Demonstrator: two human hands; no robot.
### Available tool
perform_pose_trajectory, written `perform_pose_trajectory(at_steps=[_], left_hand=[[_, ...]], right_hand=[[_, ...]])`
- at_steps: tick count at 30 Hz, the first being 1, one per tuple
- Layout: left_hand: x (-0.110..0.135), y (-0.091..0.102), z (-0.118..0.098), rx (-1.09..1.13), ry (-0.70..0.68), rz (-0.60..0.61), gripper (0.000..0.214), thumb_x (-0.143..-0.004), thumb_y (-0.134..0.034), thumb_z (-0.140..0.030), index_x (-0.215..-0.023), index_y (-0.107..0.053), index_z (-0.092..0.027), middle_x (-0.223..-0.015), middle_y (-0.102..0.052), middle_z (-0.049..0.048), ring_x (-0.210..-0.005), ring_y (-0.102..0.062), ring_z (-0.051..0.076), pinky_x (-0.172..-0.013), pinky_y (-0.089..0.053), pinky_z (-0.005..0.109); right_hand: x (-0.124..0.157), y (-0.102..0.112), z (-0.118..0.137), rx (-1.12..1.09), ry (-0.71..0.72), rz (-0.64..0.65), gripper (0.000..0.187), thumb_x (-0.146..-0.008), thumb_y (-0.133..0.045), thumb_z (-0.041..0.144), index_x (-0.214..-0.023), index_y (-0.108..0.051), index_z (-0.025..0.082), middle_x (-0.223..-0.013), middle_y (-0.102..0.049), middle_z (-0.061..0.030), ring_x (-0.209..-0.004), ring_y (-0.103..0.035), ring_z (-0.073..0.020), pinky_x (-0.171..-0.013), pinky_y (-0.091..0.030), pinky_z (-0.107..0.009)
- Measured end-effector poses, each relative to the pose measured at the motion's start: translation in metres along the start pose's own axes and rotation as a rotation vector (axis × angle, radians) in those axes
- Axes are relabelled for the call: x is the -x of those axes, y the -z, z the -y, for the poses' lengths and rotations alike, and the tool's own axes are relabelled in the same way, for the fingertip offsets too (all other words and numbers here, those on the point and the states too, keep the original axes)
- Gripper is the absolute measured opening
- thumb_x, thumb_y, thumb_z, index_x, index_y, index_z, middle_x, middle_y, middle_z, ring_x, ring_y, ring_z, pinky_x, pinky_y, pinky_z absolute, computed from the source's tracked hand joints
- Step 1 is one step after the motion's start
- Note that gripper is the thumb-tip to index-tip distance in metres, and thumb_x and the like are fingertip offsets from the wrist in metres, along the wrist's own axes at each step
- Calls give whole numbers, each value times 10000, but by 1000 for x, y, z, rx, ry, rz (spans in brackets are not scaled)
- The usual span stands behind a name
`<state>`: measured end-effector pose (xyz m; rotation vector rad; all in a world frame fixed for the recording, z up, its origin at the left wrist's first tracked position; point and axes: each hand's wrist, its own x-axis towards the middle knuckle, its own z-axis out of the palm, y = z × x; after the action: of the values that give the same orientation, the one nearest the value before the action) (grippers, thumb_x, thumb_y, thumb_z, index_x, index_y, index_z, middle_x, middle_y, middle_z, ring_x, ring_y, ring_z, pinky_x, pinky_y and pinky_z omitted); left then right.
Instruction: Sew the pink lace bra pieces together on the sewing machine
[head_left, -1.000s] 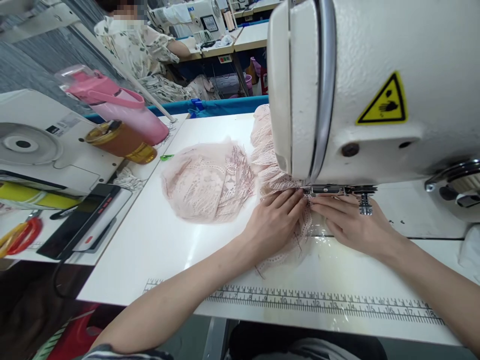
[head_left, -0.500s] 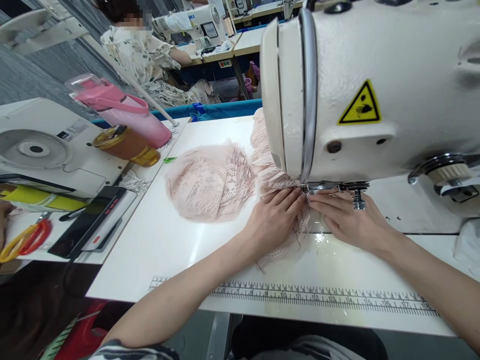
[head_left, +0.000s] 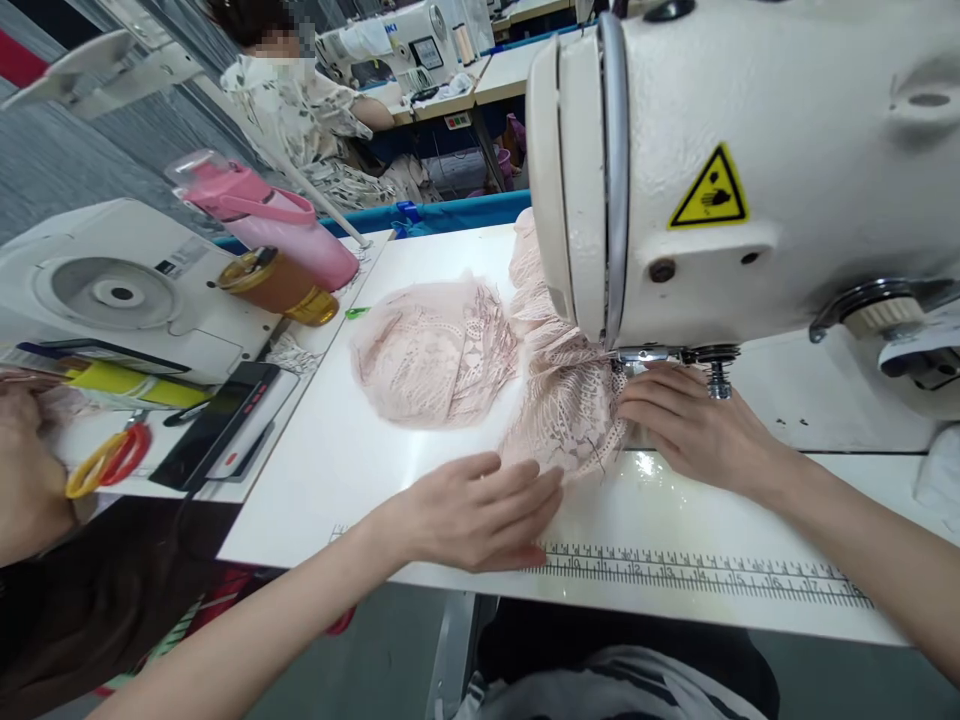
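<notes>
Head view: your left hand (head_left: 480, 512) is hanging loosely open, gripping nothing, between the lace cloth (head_left: 570, 410), lying beside the sewing machine (head_left: 810, 180), and the front edge of the table (head_left: 322, 450). Your right hand (head_left: 686, 428) is meeting the cloth's right edge; whether it is pinching cannot be told. White tabletop is separating the second bundle (head_left: 435, 355) from the front edge.
</notes>
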<state>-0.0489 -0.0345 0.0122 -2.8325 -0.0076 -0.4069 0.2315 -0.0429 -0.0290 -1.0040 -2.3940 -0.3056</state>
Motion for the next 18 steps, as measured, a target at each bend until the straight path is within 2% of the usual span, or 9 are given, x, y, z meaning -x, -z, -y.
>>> perform_pose_trajectory(at_steps=[2, 4, 6, 8, 10, 12, 15, 18], left_hand=[[9, -1, -14, -27, 25, 25, 152, -923, -539, -223, -967, -652, -131, -1091, -701, 63, -906, -654, 147, -537, -482, 229], [11, -2, -25, 11, 155, -1, 168, -917, -473, -81, -974, -624, -127, -1069, -707, 66, -929, -661, 147, -561, -506, 212], [8, 0, -31, 119, 384, -40, 182, -941, -420, -74, -1014, -578, -127, -1070, -700, 84, -925, -672, 145, -605, -534, 205], [0, 7, -27, 261, 621, -47, 159, -975, -397, -124, -1060, -531, -136, -1037, -698, 82, -842, -684, 118, -608, -534, 188], [-12, 16, -15, 333, 761, -13, 164, -1002, -364, -184, -1073, -508, -152, -919, -701, 38, -704, -669, 89, -565, -503, 177], [-25, 20, 1, 291, 731, 26, 176, -1005, -370, -258, -1011, -516, -160, -799, -676, 3, -637, -639, 99, -542, -465, 196], [-44, 11, 24, 222, 505, 141, 215, -938, -493, -346, -994, -541, -144, -823, -662, 36, -713, -625, 156, -599, -445, 256], [-56, -10, 34, 125, 329, 176, 77, -859, -502, -134, -838, -573, -156, -721, -627, 9, -647, -566, 141, -628, -395, 280]], right_hand=[[0, -1, 1, -35, 23, 1, 327, -790, -425, -54, -911, -633, 167, -926, -689, 6, -947, -604, -147, -778, -473, -273], [1, -3, 1, -63, 32, 29, 312, -795, -430, -30, -936, -623, 170, -938, -684, -1, -925, -605, -147, -851, -474, -308], [3, -4, 1, -97, 23, 73, 276, -805, -464, 38, -996, -612, 172, -990, -677, -17, -927, -605, -160, -888, -470, -353], [4, -4, 0, -127, 15, 93, 243, -821, -501, 116, -1035, -600, 176, -1020, -669, -24, -920, -607, -166, -897, -469, -374], [5, -4, 0, -134, 21, 73, 189, -848, -523, 162, -1018, -602, 183, -996, -673, -18, -896, -614, -158, -904, -468, -373], [4, -5, 0, -124, 30, 28, 126, -875, -531, 172, -973, -609, 186, -951, -682, -11, -873, -620, -149, -908, -467, -366], [4, -5, 0, -129, 28, -8, 92, -884, -540, 159, -931, -614, 189, -924, -689, -4, -870, -621, -143, -923, -462, -362], [5, -4, 0, -128, 27, -5, 104, -876, -542, 147, -933, -616, 193, -932, -688, 6, -881, -616, -142, -902, -463, -348]])
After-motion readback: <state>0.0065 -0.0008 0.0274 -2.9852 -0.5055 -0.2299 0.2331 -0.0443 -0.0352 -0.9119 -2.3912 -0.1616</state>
